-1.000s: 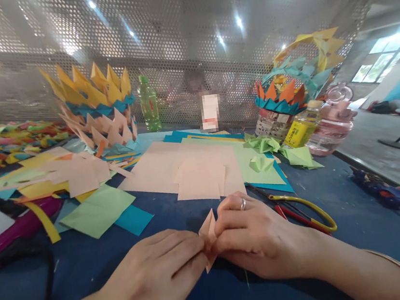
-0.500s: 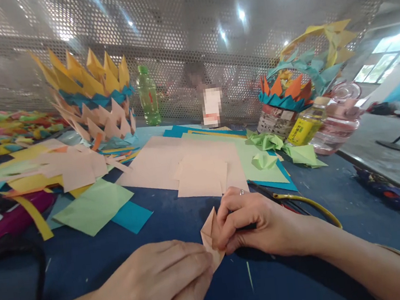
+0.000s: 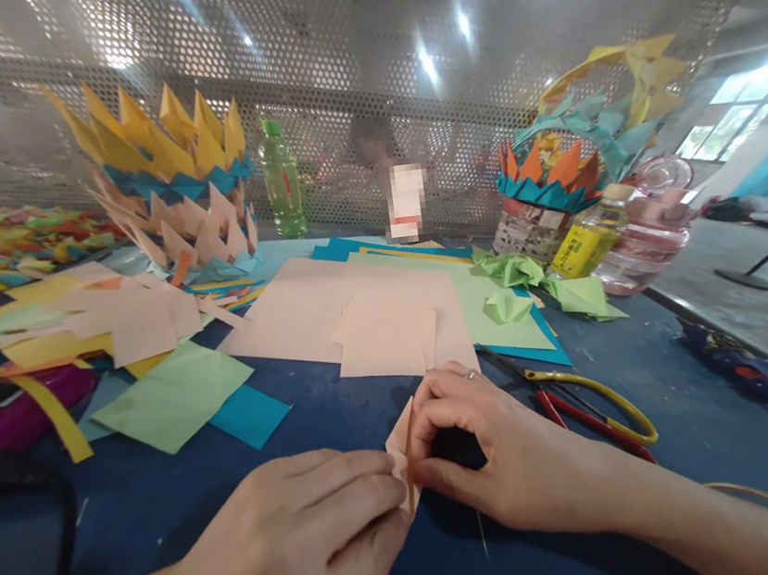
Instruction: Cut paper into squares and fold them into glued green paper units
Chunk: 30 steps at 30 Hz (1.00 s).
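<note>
Both my hands meet low in the middle of the view over a blue table (image 3: pixel 646 367). Between them stands a small folded piece of peach paper (image 3: pixel 402 448), held on edge. My left hand (image 3: pixel 303 540) pinches its left side with the fingertips. My right hand (image 3: pixel 494 442), with a ring on one finger, curls round its right side, thumb below and fingers above. Just beyond the hands lies a stack of peach paper squares (image 3: pixel 382 330) on larger peach and green sheets.
Scissors with yellow and red handles (image 3: pixel 594 402) lie right of my right hand. Loose green (image 3: pixel 173 397), blue and yellow sheets lie at the left. Two paper crowns (image 3: pixel 168 183) (image 3: pixel 539 180), a green bottle (image 3: pixel 282 188), a yellow bottle (image 3: pixel 581 245), a glue gun (image 3: pixel 744 365) and a perforated screen stand behind.
The folded peach piece has turned more edge-on between my fingers. My right hand has curled further over it, and my left fingertips have closed in on its left side.
</note>
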Each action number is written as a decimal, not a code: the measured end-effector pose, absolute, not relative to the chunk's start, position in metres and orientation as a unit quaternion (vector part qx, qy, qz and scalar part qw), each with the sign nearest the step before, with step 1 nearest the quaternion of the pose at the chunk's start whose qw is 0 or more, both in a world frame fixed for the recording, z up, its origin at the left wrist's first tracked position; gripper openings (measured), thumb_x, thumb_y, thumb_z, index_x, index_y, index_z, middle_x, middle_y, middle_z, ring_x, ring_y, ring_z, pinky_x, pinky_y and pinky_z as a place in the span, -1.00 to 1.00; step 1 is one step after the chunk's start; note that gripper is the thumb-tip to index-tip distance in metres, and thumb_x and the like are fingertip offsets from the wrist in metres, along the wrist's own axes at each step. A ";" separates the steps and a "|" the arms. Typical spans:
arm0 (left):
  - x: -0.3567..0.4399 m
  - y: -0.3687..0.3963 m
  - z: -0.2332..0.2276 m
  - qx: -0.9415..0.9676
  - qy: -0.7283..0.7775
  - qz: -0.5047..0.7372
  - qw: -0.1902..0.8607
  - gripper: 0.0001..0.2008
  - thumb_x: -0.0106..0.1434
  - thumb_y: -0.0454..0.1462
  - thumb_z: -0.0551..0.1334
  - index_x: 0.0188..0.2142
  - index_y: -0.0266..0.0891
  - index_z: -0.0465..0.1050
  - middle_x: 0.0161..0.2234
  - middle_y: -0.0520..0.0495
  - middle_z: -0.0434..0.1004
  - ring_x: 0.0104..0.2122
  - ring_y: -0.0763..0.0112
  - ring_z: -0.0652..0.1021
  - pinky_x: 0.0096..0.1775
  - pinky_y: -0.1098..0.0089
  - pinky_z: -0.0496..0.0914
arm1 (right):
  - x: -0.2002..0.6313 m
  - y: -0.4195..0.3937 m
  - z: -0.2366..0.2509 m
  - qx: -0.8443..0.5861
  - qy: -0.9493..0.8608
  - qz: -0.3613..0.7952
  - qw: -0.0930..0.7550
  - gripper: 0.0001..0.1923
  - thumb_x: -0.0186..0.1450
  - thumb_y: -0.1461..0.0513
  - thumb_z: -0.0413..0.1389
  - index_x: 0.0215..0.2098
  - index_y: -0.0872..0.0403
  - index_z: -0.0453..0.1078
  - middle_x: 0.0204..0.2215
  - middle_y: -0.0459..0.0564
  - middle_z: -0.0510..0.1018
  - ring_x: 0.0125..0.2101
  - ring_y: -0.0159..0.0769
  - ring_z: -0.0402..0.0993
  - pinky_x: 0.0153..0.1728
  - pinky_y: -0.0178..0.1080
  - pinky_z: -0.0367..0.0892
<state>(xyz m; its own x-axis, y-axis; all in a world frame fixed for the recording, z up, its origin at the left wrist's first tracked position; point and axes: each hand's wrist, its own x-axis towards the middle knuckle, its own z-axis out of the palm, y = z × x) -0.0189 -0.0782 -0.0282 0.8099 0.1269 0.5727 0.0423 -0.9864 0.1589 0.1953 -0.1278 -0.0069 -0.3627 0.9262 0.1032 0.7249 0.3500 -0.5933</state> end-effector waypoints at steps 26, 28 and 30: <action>-0.016 -0.076 -0.028 0.946 0.047 0.316 0.059 -0.70 0.30 -0.37 -0.03 -0.15 -0.18 0.45 -0.36 -0.02 0.58 -0.44 0.44 0.53 -0.40 0.51 0.41 | 0.189 -0.131 -0.013 -0.551 -0.773 0.216 0.229 -0.86 0.28 0.32 0.15 -0.43 0.04 0.33 -0.27 -0.11 0.50 -0.17 -0.29 0.36 -0.01 -0.11 0.22; -0.013 -0.074 -0.030 0.944 0.038 0.322 0.061 -0.68 0.34 -0.33 -0.07 -0.20 -0.18 0.47 -0.40 -0.01 0.56 -0.46 0.45 0.51 -0.43 0.50 0.39 | 0.190 -0.131 -0.014 -0.547 -0.772 0.221 0.236 -0.86 0.28 0.32 0.15 -0.43 0.04 0.33 -0.28 -0.13 0.50 -0.16 -0.30 0.36 0.00 -0.12 0.21; -0.010 -0.073 -0.032 0.947 0.041 0.311 0.066 -0.66 0.37 -0.30 -0.09 -0.24 -0.17 0.47 -0.44 0.01 0.53 -0.47 0.45 0.49 -0.43 0.49 0.38 | 0.190 -0.132 -0.014 -0.544 -0.771 0.226 0.242 -0.86 0.28 0.34 0.15 -0.42 0.03 0.33 -0.27 -0.14 0.50 -0.16 -0.31 0.36 0.00 -0.12 0.20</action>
